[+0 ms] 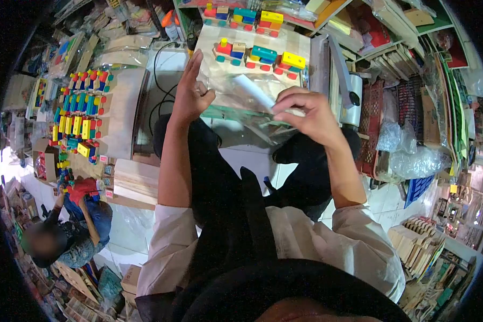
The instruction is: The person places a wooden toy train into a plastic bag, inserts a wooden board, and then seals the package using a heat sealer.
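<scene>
My right hand is closed in a pinch on one end of a white strip, which looks like paper or card and is blurred. Clear plastic film, apparently a bag, spreads below the strip and between my hands. On the left, my left hand holds its longer fingers straight up, while thumb and forefinger pinch at the film's edge. Just beyond, a wooden toy train with yellow, teal and red parts stands on the pale worktable. Behind it is a second toy train.
Rows of toy train cars stand on a board at left. Near them, a person handles a red cloth. A metal bar with a black knob borders the table's right side. Bubble wrap and crammed shelves are farther right.
</scene>
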`<state>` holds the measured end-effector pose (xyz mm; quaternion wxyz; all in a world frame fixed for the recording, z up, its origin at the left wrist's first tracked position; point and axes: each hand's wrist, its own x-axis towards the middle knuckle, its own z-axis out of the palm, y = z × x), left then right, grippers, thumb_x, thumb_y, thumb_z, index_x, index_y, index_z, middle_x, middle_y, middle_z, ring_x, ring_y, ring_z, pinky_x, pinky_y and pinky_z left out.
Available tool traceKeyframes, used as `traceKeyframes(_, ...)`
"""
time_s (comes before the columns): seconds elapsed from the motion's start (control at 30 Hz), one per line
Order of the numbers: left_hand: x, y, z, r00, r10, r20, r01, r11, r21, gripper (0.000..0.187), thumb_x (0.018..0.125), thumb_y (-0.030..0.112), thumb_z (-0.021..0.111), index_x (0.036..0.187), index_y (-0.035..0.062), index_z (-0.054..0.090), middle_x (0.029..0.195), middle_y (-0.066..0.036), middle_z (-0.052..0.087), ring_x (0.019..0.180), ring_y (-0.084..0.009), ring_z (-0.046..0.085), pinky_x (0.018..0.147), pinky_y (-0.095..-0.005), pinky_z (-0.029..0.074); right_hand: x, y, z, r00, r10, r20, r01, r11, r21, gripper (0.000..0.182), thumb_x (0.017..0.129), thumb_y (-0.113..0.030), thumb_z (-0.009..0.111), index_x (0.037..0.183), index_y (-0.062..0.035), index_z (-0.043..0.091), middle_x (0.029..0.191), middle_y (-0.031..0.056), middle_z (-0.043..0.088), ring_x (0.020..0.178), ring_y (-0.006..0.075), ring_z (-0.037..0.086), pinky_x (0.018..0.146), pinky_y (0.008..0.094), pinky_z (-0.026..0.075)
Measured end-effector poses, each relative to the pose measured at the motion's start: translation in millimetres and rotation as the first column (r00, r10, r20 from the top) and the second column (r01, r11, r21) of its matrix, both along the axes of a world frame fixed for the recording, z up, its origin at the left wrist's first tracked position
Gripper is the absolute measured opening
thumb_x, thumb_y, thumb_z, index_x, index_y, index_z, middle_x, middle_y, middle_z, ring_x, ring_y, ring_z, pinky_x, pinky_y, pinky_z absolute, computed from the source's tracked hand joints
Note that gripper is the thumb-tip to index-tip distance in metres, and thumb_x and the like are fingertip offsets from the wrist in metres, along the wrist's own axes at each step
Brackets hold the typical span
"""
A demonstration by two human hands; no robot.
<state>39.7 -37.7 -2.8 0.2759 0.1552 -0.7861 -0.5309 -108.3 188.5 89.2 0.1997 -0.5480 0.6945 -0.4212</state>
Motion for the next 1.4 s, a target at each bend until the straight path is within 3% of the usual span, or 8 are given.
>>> traceKeyframes(0.13,-2,-4,-13,0.991,-0.022,-0.133,0.017,0.999,-0.034,0.085,0.064,-0.014,0.056,0.14,0.0111,0.029,0.145,-0.009,0.029,0.061,-0.0018,0.044,0.056,-0.019,0.041,6,-28,-82,0.928,0.025,0.371,-0.135,0.953,0.272,0.019,0.07,0.011,0.06,0.085,0.0005,0.061,0.081,0.0056,0.061,0.075,0.0115,0.057,0.069,0.0226,0.046)
traceKeyframes(0.33,5,4,-2,0.999,-0.022,-0.043,0.018,0.996,-0.087,0.084,0.062,-0.013,0.054,0.139,0.0121,0.031,0.144,-0.006,0.032,0.058,-0.0016,0.04,0.054,-0.0182,0.039,-49,-73,-225,0.96,-0.018,0.279,-0.128,0.859,0.495,0.013,0.068,-0.002,0.059,0.079,-0.0064,0.065,0.082,0.009,0.065,0.078,0.0201,0.06,0.072,0.0304,0.047)
traceKeyframes(0.53,10,2,0,1.0,-0.024,-0.017,0.024,1.0,0.001,0.085,0.062,-0.012,0.054,0.14,0.0127,0.031,0.145,-0.007,0.032,0.058,-0.0015,0.04,0.054,-0.0183,0.039,-38,-77,-218,0.956,-0.031,-0.29,0.202,0.787,0.583,0.016,0.07,-0.01,0.06,0.085,-0.0075,0.063,0.093,0.011,0.063,0.088,0.026,0.06,0.074,0.0356,0.048)
traceKeyframes(0.6,10,2,2,0.999,-0.026,-0.019,0.026,1.0,-0.018,0.084,0.062,-0.011,0.054,0.14,0.0126,0.031,0.145,-0.007,0.031,0.058,-0.0017,0.041,0.054,-0.0182,0.039,-19,-73,-202,0.807,-0.172,-0.565,0.422,0.837,0.348,0.022,0.07,-0.015,0.061,0.092,-0.0097,0.062,0.104,0.0114,0.059,0.099,0.0293,0.055,0.078,0.039,0.047)
traceKeyframes(0.83,4,5,3,0.998,-0.058,0.028,0.057,0.998,0.018,0.086,0.061,-0.012,0.056,0.139,0.0127,0.03,0.145,-0.01,0.03,0.062,-0.004,0.042,0.053,-0.0189,0.04,-18,-68,-212,0.839,0.161,-0.519,0.087,0.903,0.421,0.034,0.075,-0.008,0.054,0.108,-0.0129,0.054,0.106,0.0104,0.057,0.103,0.0284,0.053,0.083,0.0379,0.047)
traceKeyframes(1.13,1,3,0,0.999,-0.05,0.012,0.05,0.998,-0.033,0.087,0.061,-0.013,0.056,0.14,0.013,0.029,0.145,-0.009,0.029,0.062,-0.0061,0.043,0.053,-0.0195,0.041,-21,-62,-214,0.83,-0.047,-0.556,0.227,0.939,0.26,0.038,0.077,-0.011,0.055,0.115,-0.015,0.05,0.106,0.0087,0.056,0.104,0.0301,0.052,0.082,0.0401,0.048)
traceKeyframes(1.23,1,4,2,0.998,-0.048,0.042,0.049,0.999,-0.017,0.087,0.061,-0.013,0.057,0.139,0.0123,0.029,0.145,-0.009,0.029,0.064,-0.0064,0.044,0.055,-0.0197,0.042,-24,-65,-205,0.82,0.143,-0.555,0.194,0.842,0.504,0.041,0.078,-0.013,0.056,0.119,-0.0163,0.05,0.111,0.0081,0.055,0.108,0.0281,0.05,0.085,0.041,0.046)
traceKeyframes(1.4,-2,5,-4,0.999,-0.039,-0.002,0.038,0.996,-0.086,0.084,0.064,-0.01,0.055,0.14,0.0127,0.03,0.145,-0.009,0.03,0.063,-0.0036,0.046,0.058,-0.0196,0.043,-23,-57,-222,0.773,0.093,-0.627,0.141,0.939,0.313,0.037,0.08,-0.015,0.055,0.116,-0.0157,0.053,0.112,0.0059,0.056,0.11,0.0244,0.049,0.088,0.0375,0.045)
